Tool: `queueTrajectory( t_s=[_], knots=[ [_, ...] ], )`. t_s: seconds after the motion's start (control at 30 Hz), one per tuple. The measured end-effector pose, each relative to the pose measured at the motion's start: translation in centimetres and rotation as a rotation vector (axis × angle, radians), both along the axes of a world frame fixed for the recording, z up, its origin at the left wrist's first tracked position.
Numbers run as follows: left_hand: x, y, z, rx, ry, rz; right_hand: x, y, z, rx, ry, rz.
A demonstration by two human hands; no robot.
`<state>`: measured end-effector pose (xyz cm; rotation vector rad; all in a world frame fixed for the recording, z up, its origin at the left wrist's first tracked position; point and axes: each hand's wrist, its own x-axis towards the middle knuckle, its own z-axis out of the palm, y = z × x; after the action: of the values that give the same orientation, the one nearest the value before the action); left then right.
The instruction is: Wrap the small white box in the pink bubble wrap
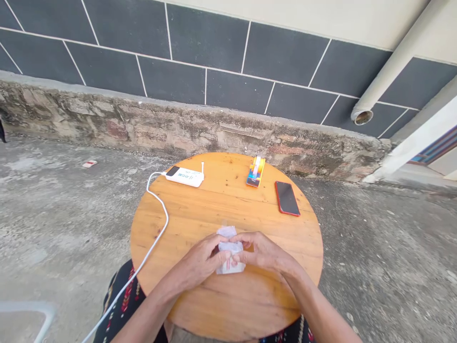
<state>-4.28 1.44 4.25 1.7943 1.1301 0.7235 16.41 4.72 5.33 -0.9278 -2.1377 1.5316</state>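
A small white packet is held over the near part of the round desk, between the near edge and the middle. Its left side is gripped by the left hand, its right side by the right hand; the fingers of each are clamped on it, with both thumbs laid on its upper face. The two hands are brought close together, and part of the packet is covered by them.

Toward the far left edge, a white power bank is laid flat, and from its left end a white cable is led in a curve over the left edge. A tape dispenser is placed near the far edge, right of the middle. Near the right edge, a red-edged phone is set down with its dark screen up.
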Motion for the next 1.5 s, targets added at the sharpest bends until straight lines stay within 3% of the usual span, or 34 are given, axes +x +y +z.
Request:
queueTrajectory(
  t_s=[0.07, 0.3, 0.6, 0.97, 1.17, 1.37, 1.5],
  knots=[
    [0.0, 0.5, -0.2, 0.032, 0.040, 0.012, 0.0, 0.7, -0.5, 0.002, -0.010, 0.022],
    [0.0, 1.8, -0.9, 0.092, 0.244, 0.075, -0.2, 1.9, -1.1, 0.349, -0.169, -0.007],
    [0.7, 2.0, -2.0, 0.132, 0.197, 0.245, -0.8, 1.0, -1.0, 0.370, -0.242, -0.190],
    [0.8, -3.5, -3.9, 0.398, 0.123, 0.449, -1.4, -1.3, -0.8, 0.446, -0.296, -0.160],
    [1.1, -3.8, -5.0, 0.489, 0.111, 0.445, -1.4, -1.8, -1.5, 0.418, -0.164, -0.200],
    [1.1, -3.8, -4.9, 0.467, 0.069, 0.434, -0.1, -1.6, -3.7, 0.308, 0.120, -0.452],
    [1.2, -4.0, -4.9, 0.466, 0.065, 0.439, -0.2, -1.8, -3.7, 0.350, 0.188, -0.375]
  ],
)
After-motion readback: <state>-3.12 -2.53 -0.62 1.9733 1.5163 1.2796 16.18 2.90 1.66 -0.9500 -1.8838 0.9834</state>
